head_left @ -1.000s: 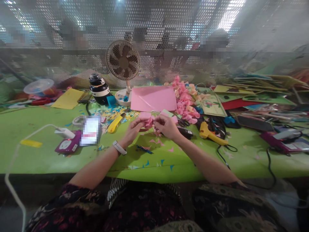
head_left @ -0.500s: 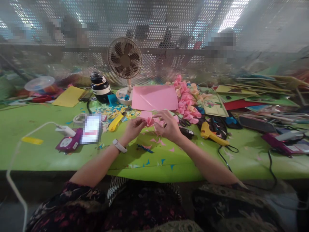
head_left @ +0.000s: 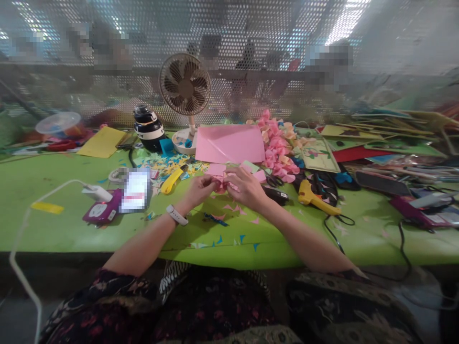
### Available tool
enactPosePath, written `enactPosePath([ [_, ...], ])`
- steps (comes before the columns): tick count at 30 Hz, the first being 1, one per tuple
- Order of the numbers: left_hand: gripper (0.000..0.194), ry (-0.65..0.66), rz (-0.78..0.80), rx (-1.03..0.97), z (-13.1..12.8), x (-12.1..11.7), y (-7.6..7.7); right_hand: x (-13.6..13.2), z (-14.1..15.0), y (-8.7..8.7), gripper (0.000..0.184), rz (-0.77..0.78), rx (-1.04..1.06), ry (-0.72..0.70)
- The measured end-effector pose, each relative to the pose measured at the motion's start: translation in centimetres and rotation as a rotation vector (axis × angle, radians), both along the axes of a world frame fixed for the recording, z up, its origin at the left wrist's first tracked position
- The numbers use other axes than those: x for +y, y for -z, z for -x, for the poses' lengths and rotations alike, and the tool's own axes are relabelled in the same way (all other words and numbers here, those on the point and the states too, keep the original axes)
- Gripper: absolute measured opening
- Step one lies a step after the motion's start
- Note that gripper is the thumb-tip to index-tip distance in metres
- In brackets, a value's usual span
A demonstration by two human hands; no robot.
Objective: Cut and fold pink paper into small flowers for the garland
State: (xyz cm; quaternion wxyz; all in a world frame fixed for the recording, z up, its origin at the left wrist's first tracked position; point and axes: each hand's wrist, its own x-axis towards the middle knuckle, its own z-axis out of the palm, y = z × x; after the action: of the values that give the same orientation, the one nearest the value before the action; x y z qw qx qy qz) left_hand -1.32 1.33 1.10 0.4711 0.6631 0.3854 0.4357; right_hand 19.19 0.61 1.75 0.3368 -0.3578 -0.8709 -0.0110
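Note:
Between my two hands is a small pink paper flower [head_left: 221,185], partly hidden by the fingers. My left hand [head_left: 200,191] pinches its left side, with a white band on that wrist. Curled over its right side, my right hand [head_left: 247,188] grips it with thumb and fingers. Pink paper pieces [head_left: 216,169] lie just beyond the fingers. Behind them a large pink sheet [head_left: 229,144] leans, with a heap of pink paper flowers [head_left: 278,148] to its right. Small pink and blue scraps [head_left: 234,209] are scattered below my hands.
A yellow glue gun [head_left: 315,198], black-handled scissors [head_left: 274,180] and a dark stapler-like tool [head_left: 276,195] lie to the right. Leftward are a yellow cutter [head_left: 172,180], a phone [head_left: 135,191] and a purple power strip [head_left: 102,209]. A fan [head_left: 185,86] and a dark bottle [head_left: 148,129] stand behind.
My right hand's fingers lifted and spread half a second ago, then closed down over the flower again. My left hand keeps its pinch in nearly the same spot.

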Motion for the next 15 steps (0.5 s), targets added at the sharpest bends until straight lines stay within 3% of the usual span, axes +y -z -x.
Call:
enactPosePath([
  [6, 0.036, 0.017, 0.201, -0.194, -0.14, -0.42, -0.63, 0.32, -0.17, 0.19, 0.013, 0.049, 0.161, -0.029],
  [15, 0.041, 0.047, 0.244, -0.217, -0.39, -0.45, -0.46, 0.13, 0.18, 0.18, 0.014, 0.072, 0.209, 0.004],
])
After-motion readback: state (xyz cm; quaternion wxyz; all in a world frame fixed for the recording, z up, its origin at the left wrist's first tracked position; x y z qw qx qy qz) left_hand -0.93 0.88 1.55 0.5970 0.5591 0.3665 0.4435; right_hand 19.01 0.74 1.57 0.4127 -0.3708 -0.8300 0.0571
